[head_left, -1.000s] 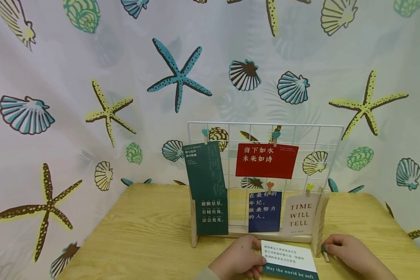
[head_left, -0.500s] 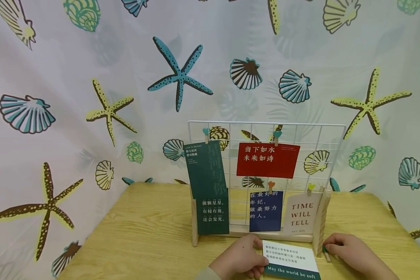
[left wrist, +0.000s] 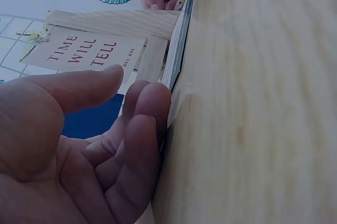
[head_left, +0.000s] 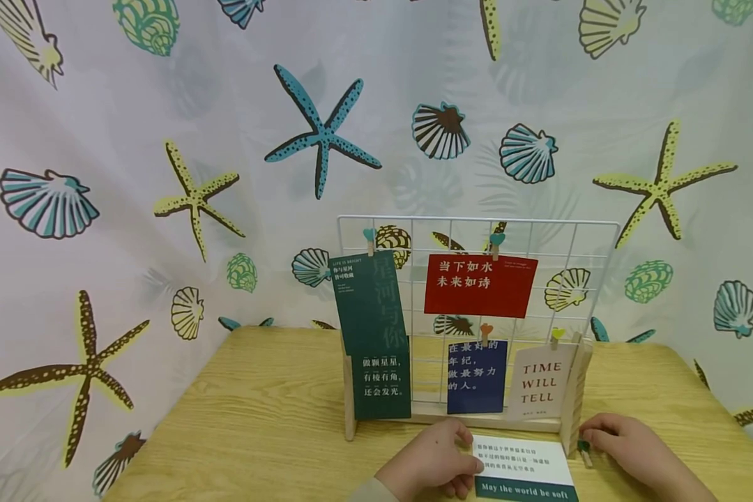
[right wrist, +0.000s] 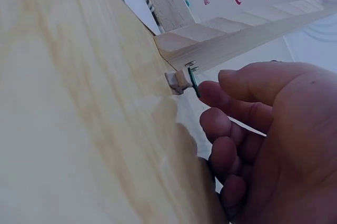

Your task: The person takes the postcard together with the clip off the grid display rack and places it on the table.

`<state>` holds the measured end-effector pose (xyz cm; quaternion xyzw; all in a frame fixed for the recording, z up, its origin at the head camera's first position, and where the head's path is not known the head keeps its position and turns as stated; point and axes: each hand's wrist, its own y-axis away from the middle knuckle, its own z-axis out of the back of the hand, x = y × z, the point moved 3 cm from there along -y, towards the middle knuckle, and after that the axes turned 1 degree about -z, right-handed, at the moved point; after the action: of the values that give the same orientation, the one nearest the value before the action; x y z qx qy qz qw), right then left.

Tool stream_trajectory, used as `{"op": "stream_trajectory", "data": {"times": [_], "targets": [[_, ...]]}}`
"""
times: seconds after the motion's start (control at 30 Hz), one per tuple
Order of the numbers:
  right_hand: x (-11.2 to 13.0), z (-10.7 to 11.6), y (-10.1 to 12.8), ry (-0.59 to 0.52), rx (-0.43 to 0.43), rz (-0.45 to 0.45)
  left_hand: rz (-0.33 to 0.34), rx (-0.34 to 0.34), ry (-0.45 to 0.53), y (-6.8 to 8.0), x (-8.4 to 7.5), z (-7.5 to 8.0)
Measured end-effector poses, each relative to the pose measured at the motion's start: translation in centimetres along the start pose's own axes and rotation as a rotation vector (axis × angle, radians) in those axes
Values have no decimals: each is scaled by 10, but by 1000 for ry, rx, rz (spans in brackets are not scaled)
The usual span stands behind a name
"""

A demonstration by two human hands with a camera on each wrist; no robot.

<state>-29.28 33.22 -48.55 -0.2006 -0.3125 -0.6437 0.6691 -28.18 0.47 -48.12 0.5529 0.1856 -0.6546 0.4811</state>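
Left hand [head_left: 431,464] at bottom centre, fingers curled on edge of white card [head_left: 522,464] on table [head_left: 257,418]. Right hand [head_left: 621,446] at lower right apparently pinches small clip [head_left: 582,451].

The head view looks forward and slightly down over the wooden table [head_left: 257,418] at the wire rack [head_left: 477,328], from a little way back; the left wrist view sits very close behind the left hand [left wrist: 89,150], skimming the tabletop towards the "TIME WILL TELL" card [left wrist: 84,55]. The right wrist view, equally close, looks past the right hand [right wrist: 268,139] at the rack's wooden foot [right wrist: 237,39]; all three share that card and the rack's base.
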Motion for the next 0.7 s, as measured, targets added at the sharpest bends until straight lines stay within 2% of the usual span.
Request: {"op": "stream_trajectory", "data": {"times": [0.2,0.33,0.47,0.7], "targets": [[-1,0,0,-40,-14,-17,31,1,13,0,0,-1],[-2,0,0,-104,-23,-54,11,-9,0,0,-2,0],[-2,4,-2,-106,-38,-72,-14,-15,-7,0,-5,2],[1,14,-3,-94,-43,-79,-9,-25,10,2,-9,5]]}}
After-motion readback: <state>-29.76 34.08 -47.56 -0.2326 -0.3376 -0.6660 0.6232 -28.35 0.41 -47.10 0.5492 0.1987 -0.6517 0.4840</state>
